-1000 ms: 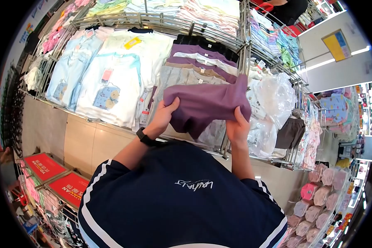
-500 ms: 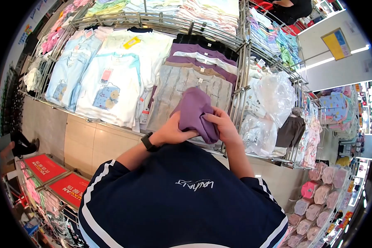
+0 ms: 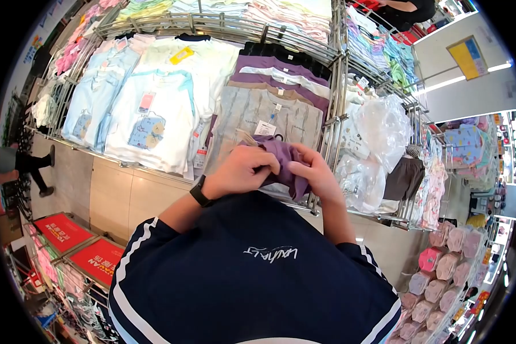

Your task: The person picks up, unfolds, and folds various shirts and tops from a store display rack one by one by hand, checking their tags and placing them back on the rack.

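A bunched purple garment [image 3: 284, 157] is between my two hands, close to my chest. My left hand [image 3: 246, 169], with a dark watch at the wrist, has its fingers curled on the cloth's left side. On the right side, my right hand [image 3: 311, 172] pinches the fabric between thumb and fingers. The garment's full shape is hidden by its folds and my hands. Just beyond it lies a folded grey patterned top [image 3: 295, 117] with a white tag [image 3: 266, 128], at the front of a row of purple, white and black tops [image 3: 286, 73].
Metal rack rails [image 3: 335, 126] border the display. White printed shirts [image 3: 155, 109] and light blue shirts [image 3: 92, 97] lie to the left. Plastic-wrapped clothes [image 3: 378, 137] are on the right. Red signs [image 3: 63, 233] stand at lower left. A person's legs [image 3: 37, 166] show at far left.
The purple garment has gone from a smooth fold to a crumpled bunch, slightly lower. My left hand has moved over its top. The white tag now shows. The person at left has stepped further in.
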`<state>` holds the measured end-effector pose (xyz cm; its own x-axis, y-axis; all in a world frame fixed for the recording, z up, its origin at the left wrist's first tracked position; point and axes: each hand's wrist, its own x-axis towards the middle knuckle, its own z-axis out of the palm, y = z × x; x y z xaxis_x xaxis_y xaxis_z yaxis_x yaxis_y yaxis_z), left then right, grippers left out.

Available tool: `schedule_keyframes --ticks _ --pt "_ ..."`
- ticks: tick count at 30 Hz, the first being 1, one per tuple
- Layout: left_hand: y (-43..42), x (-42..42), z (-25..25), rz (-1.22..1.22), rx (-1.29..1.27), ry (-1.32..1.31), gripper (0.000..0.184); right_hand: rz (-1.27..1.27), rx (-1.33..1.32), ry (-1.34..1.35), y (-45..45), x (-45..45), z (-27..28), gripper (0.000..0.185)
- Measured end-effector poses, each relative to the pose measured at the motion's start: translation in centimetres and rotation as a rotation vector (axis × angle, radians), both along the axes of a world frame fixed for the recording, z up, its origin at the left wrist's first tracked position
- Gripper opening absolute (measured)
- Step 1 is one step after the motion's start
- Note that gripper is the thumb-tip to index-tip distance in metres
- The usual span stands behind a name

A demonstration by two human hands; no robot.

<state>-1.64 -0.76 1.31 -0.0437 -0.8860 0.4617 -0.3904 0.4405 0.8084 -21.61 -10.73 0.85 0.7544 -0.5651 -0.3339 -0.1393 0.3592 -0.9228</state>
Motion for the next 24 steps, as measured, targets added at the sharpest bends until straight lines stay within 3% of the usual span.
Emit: schedule_keyframes --ticks 2,5,7,10,14,16,18,19,22,24 --pt "0.3 -0.8 1.1 -0.046 0.075 0.067 0.009 -0.095 -0.034 -0.004 0.5 0.9 1.1 0.025" --pt "0.5 -0.2 0.5 -0.075 0.216 0.225 0.013 -0.311 -0.004 -0.12 -0.4 -0.1 1.1 0.016" --pt "0.3 0.3 -1.4 -0.096 0.295 0.368 0.023 -0.307 -0.105 -0.2 -1.0 -1.4 1.0 0.014" --pt "-0.7 0.3 -2.1 0.001 0.536 0.346 0.025 -0.297 -0.261 -0.257 -0.6 -2.1 1.9 0.011" --pt "-1.6 0.4 -3.6 -0.131 0.715 0.03 0.05 -0.141 -0.359 -0.363 -0.5 -2.5 2.5 0.009" --pt "-2.1 0.1 -6.7 -0.021 0.619 0.037 0.039 -0.006 -0.411 -0.418 -0.4 -2.3 3.1 0.01" --pt "-2.4 -0.2 -9.4 0.084 0.524 0.045 0.029 -0.116 -0.367 -0.415 0.0 -2.4 3.5 0.011" --pt "-2.4 -0.3 -6.0 0.235 0.551 0.075 0.014 -0.225 -0.307 -0.393 0.2 -2.8 3.5 0.012" --pt "-2.6 1.8 -4.5 0.515 0.117 -0.24 0.018 -0.489 -0.198 -0.398 -0.4 -3.5 3.7 0.015" --pt "-2.7 2.5 -2.1 0.478 0.053 -0.128 0.019 -0.493 -0.19 -0.411 -1.7 -4.8 2.5 0.015"
